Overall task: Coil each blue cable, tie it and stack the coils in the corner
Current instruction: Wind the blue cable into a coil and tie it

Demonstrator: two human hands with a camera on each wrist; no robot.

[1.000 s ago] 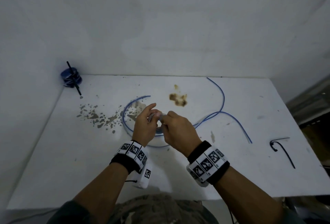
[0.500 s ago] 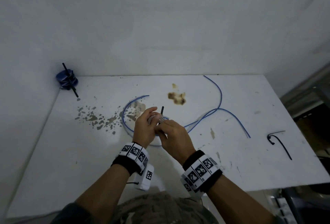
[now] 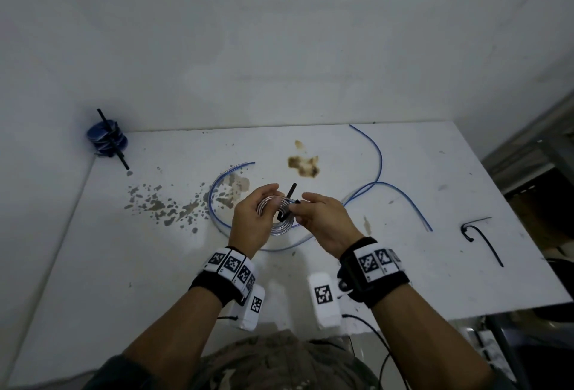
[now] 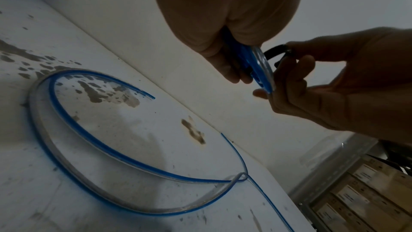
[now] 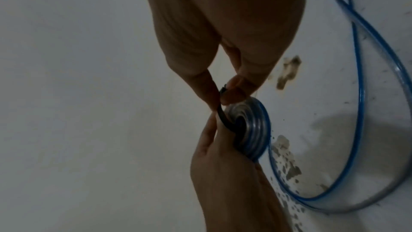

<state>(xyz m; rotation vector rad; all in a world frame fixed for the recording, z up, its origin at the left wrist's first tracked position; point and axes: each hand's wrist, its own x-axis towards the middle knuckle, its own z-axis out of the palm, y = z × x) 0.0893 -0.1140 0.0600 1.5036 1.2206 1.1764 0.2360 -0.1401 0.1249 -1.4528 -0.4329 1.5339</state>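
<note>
While the left hand (image 3: 252, 224) grips the wound coil (image 5: 249, 130), the right hand (image 3: 323, 222) pinches the black tie (image 5: 225, 121) threaded through its centre; tension should stay even. Judged next: cinch snug against the coil, so no turns spring loose.

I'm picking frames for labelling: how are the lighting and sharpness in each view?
Head view: dim, even light, coil readable, table edges bowed by the wide lens. Left wrist view: hands backlit, nearly silhouetted. Right wrist view: dark and soft, tie barely distinct.

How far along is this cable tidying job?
Done: tied blue coils sit stacked in the far left corner. In hand: the left hand holds a coil while the right hand pulls a black tie through it. Left: loose blue cable and a spare tie on the table.
</note>
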